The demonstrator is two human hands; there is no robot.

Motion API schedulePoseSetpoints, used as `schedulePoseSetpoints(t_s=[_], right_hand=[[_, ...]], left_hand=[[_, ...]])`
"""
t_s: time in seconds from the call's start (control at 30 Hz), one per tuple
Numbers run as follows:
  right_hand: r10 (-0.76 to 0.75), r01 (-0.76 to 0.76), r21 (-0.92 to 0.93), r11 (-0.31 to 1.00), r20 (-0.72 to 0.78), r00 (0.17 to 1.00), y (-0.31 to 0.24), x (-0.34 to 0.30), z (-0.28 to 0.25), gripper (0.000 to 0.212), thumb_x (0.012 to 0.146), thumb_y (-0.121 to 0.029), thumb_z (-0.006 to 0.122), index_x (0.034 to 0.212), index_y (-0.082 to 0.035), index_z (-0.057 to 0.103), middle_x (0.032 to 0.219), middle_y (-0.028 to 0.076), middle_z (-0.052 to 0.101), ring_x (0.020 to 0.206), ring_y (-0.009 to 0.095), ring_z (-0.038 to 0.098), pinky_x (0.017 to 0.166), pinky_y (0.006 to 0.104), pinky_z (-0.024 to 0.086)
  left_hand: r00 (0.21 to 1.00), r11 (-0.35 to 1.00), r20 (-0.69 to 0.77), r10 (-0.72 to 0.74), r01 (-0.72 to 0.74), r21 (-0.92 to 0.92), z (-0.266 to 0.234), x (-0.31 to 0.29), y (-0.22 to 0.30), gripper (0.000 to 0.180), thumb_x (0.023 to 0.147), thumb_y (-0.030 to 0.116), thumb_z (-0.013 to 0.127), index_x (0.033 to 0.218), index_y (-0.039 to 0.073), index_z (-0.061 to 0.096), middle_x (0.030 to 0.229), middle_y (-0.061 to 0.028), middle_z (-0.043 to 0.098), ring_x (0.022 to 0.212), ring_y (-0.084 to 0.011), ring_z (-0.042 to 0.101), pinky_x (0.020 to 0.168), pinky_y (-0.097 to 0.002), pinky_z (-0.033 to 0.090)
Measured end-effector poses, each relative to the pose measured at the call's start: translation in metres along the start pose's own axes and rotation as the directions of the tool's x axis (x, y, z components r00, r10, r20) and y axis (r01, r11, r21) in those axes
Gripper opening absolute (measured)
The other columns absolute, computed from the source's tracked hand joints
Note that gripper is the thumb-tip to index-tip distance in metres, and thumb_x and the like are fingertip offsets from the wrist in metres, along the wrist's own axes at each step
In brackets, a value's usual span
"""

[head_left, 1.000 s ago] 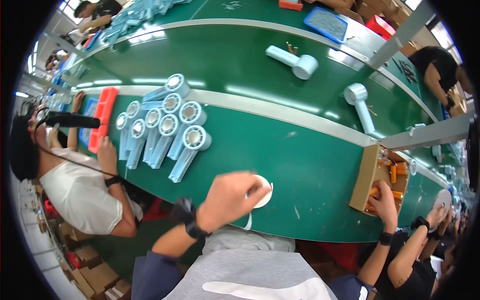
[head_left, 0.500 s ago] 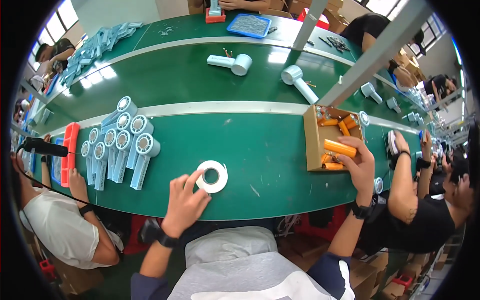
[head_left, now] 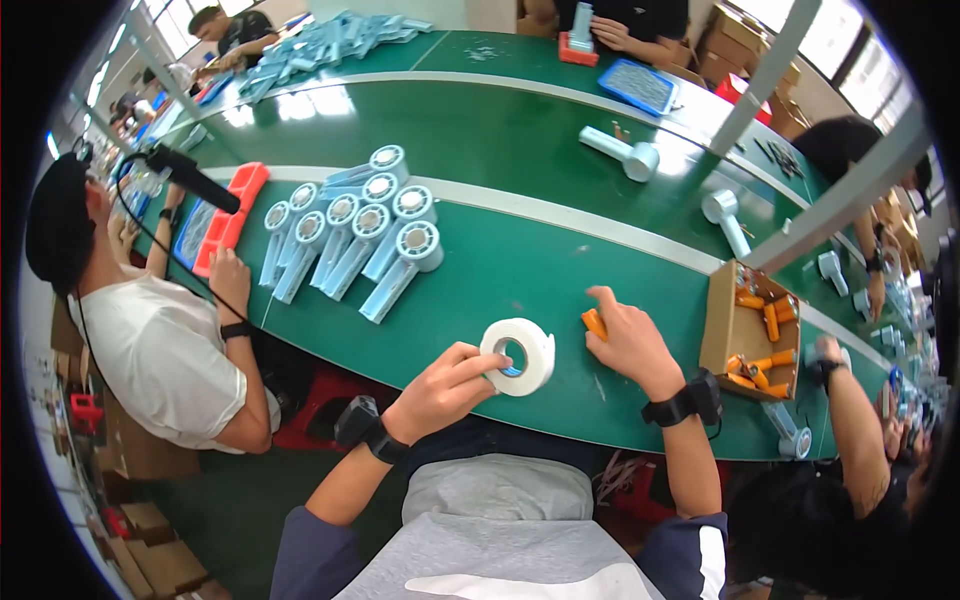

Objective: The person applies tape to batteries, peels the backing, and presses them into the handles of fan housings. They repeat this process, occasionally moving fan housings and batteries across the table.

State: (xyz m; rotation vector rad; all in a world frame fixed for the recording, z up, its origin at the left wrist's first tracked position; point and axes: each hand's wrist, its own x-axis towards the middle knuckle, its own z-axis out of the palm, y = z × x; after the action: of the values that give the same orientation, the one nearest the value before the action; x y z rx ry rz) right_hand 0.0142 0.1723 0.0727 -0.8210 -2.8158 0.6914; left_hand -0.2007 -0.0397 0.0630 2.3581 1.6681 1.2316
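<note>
A roll of white tape point(head_left: 541, 369) is in my left hand point(head_left: 447, 388), with the fingers closed at its rim and a fingertip in the centre hole. It looks tipped up from the green tabletop. To its right my right hand point(head_left: 635, 345) grips an orange cylindrical battery point(head_left: 594, 323), mostly covered by the fingers. More orange batteries point(head_left: 771, 318) lie loose in an open cardboard box point(head_left: 719, 330) right of that hand. Several light-blue handheld fan bodies point(head_left: 370, 222) lie grouped to the left, round heads pointing away from me.
A red tray point(head_left: 232, 220) and a person in a white shirt point(head_left: 165, 350) are at the left. Fan parts point(head_left: 640, 160) lie on the green belt beyond a pale rail point(head_left: 560, 215). A metal post point(head_left: 850, 190) rises behind the box. One fan point(head_left: 790, 432) lies near the box's front.
My right hand has carried the battery from the box leftward toward the tape. My left hand has taken hold of the tape roll and tipped it up. The view has turned left.
</note>
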Motion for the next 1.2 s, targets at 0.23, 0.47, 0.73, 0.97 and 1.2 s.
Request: schedulePoseSetpoints(t_s=[0.23, 0.47, 0.73, 0.97, 1.2], right_hand=[[-0.033, -0.09, 0.476, 0.875, 0.244, 0.969, -0.031, -0.002, -0.041, 0.032, 0.09, -0.012, 0.067, 0.118, -0.002, 0.055, 0.083, 0.01, 0.065, 0.077, 0.017, 0.065, 0.067, 0.0311, 0.05], [0.08, 0.141, 0.819, 0.557, -0.222, 0.972, -0.048, -0.003, 0.017, 0.03, 0.096, -0.013, 0.066, 0.12, -0.001, 0.052, 0.085, 0.003, 0.063, 0.066, 0.006, 0.056, 0.057, 0.0204, 0.042], [0.034, -0.027, 0.878, 0.478, 0.012, 0.999, -0.042, 0.002, 0.034, 0.029, 0.096, -0.01, 0.067, 0.119, -0.003, 0.051, 0.085, 0.003, 0.062, 0.059, 0.002, 0.049, 0.051, 0.0168, 0.038], [0.036, -0.049, 0.853, 0.519, 0.035, 0.999, -0.043, 0.009, 0.033, 0.027, 0.096, -0.011, 0.066, 0.117, -0.003, 0.051, 0.083, 0.003, 0.063, 0.059, 0.002, 0.051, 0.049, 0.0179, 0.039], [0.18, -0.2, 0.856, 0.477, 0.128, 0.975, -0.053, 0.009, 0.04, 0.024, 0.098, -0.011, 0.064, 0.114, -0.002, 0.049, 0.083, 0.004, 0.063, 0.058, 0.003, 0.055, 0.046, 0.0183, 0.041]], left_hand=[[0.994, 0.984, 0.084, 0.072, -0.085, 0.154, -0.014, -0.003, -0.008, 0.011, 0.07, -0.002, 0.073, 0.077, 0.003, 0.065, 0.119, -0.0021, 0.067, 0.088, -0.0249, 0.059, 0.076, -0.0323, 0.053], [0.986, 0.977, 0.114, 0.12, -0.138, 0.163, -0.016, 0.005, 0.003, 0.013, 0.069, -0.001, 0.072, 0.079, 0.003, 0.066, 0.119, -0.005, 0.066, 0.082, -0.0219, 0.057, 0.071, -0.0321, 0.05], [0.97, 0.978, 0.201, 0.134, -0.162, 0.128, -0.013, -0.006, 0.001, 0.014, 0.07, 0.007, 0.071, 0.071, 0.004, 0.056, 0.112, -0.0111, 0.065, 0.076, -0.0186, 0.056, 0.068, -0.0327, 0.047], [0.928, 0.916, 0.345, 0.14, -0.254, 0.312, -0.01, 0.001, -0.015, 0.024, 0.074, 0.011, 0.067, 0.065, 0.009, 0.045, 0.1, -0.007, 0.064, 0.073, -0.0174, 0.055, 0.065, -0.0322, 0.045], [0.908, 0.954, 0.355, 0.223, -0.279, 0.114, -0.005, 0.004, -0.024, 0.027, 0.081, 0.018, 0.074, 0.069, 0.011, 0.051, 0.091, -0.0015, 0.064, 0.068, -0.0159, 0.055, 0.059, -0.0296, 0.042]])
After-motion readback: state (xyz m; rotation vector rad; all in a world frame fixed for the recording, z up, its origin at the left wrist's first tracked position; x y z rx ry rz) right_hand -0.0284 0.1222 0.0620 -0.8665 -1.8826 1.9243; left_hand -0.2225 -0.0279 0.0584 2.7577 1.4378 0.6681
